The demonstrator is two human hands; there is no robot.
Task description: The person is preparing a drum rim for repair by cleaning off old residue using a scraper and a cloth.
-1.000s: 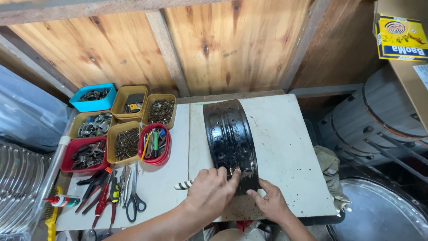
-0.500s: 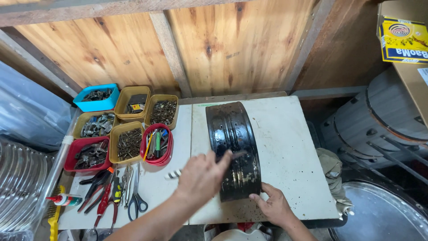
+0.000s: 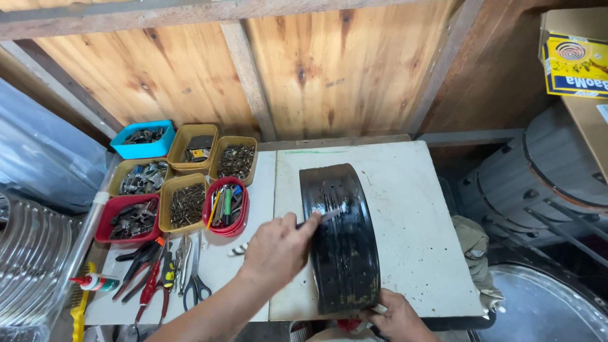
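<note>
A black, curved metal band (image 3: 342, 253) with small holes lies lengthwise on a white table (image 3: 411, 209). My left hand (image 3: 275, 250) grips a thin tool with a striped handle (image 3: 238, 249). The tool's pale blade (image 3: 328, 217) rests across the band's left side, about a third of the way down from the band's far end. My right hand (image 3: 396, 316) holds the band's near end at the table's front edge, where the metal looks rusty and dirty.
Left of the band stand several small trays of screws and metal parts: blue (image 3: 144, 139), tan (image 3: 192, 147), red (image 3: 130, 220). Pliers (image 3: 149, 272), scissors (image 3: 195, 282) and a glue bottle (image 3: 95, 283) lie near the front. Metal drums (image 3: 544, 183) and a cloth (image 3: 475, 250) are at the right.
My left hand has moved from the band's near end up and left along its side, and the tool's blade now lies on the band. My right hand stays at the near end.
</note>
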